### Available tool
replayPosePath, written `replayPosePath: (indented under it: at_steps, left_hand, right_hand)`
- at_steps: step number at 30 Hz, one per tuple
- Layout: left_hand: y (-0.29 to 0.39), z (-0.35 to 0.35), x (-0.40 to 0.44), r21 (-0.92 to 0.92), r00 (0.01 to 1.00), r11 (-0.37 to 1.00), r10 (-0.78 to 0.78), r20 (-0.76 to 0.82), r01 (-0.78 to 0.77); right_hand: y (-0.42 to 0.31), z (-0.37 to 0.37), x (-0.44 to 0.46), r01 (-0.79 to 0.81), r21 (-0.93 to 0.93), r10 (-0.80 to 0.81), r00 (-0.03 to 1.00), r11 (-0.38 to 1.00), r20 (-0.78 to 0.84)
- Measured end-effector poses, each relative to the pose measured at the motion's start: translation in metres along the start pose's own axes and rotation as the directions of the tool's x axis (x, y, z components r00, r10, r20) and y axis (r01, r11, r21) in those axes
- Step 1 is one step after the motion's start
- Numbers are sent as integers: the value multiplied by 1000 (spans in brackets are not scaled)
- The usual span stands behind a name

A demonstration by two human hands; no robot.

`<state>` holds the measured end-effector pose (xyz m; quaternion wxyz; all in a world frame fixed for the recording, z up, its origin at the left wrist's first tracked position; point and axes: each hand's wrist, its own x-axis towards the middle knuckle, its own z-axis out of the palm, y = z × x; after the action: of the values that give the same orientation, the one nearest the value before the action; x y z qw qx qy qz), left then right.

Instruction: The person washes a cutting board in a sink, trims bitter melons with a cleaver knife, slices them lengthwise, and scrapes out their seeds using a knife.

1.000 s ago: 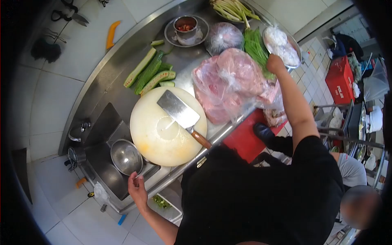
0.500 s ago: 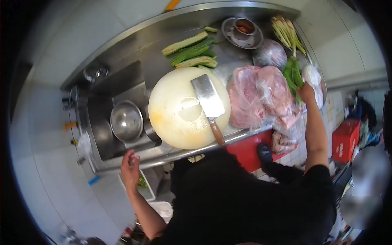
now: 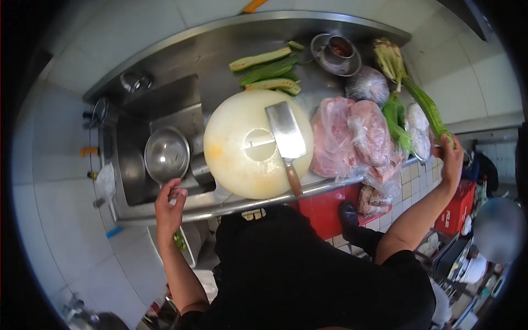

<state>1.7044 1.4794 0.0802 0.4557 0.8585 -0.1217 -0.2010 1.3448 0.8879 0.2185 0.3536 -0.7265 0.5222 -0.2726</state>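
My right hand (image 3: 452,159) is closed at the lower end of a long green leafy bundle (image 3: 429,107). This runs up to a pale-stemmed bunch like scallions (image 3: 389,63), and I cannot tell whether the two are joined. Leafy greens (image 3: 393,115) and a white plastic bag (image 3: 418,132) lie left of that hand. My left hand (image 3: 169,206) hovers by the sink's front edge with nothing in it, fingers loosely bent and apart from the thumb. A cleaver (image 3: 286,135) rests on the round cutting board (image 3: 228,159), its wooden handle past the front edge; neither hand touches it.
Bagged raw meat (image 3: 333,137) lies right of the board, with a wrapped round bundle (image 3: 367,87) behind it. Split green gourds (image 3: 269,70) and a metal cup (image 3: 338,49) on a dish stand at the back. The sink (image 3: 132,170) holds a steel bowl (image 3: 166,154).
My right hand has moved right and down from the leafy greens, now gripping the long green bundle stretched towards it. The left hand has shifted slightly left. My view has moved a little.
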Motion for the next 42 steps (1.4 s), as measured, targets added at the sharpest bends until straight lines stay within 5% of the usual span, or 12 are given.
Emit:
replayPosePath:
  at_steps: [3,8,9,11,13,15,20,25,29,32,36,42]
  left_hand:
    - [-4,12,29,-218,984,966,160,74,-141]
    - [66,45,55,-631,870,772,362,335,-79]
    - [73,50,60,-624,855,777,374,360,-77]
    - [75,53,62,-855,896,500,307,320,134]
    - [71,38,61,-854,922,487,215,321,183]
    - [37,20,70,-889,971,414,49,235,194]
    - [-51,-54,67,-915,994,389,-21,105,105]
    - [-90,-112,62,-882,998,469,24,52,35]
    - [-96,-148,47,-832,996,551,81,-21,-63]
    - [-105,-178,32,-777,981,603,47,-191,-180]
    - [-139,-225,10,-696,967,678,92,-237,-235]
    - [-143,-241,-5,-649,953,720,56,-297,-245]
  right_hand:
    - [-35,55,-64,218,209,-240,967,953,84]
    - [-80,228,-185,14,530,-315,818,848,482]
    - [-93,256,-211,428,341,-539,752,837,380]
    - [-93,311,-254,453,353,-573,685,819,449]
    - [-104,336,-287,402,371,-548,611,837,572]
    - [-96,349,-299,673,307,-718,495,673,488]
    - [-23,338,-255,330,-331,-257,935,884,245]
    - [13,354,-220,287,-619,-143,952,731,272]
    - [10,335,-196,189,-384,-14,910,904,415]
    - [3,273,-195,356,-442,-135,879,823,457]
    - [-8,197,-208,390,-629,13,844,672,537]
    - [-11,256,-181,632,-512,-188,717,582,671]
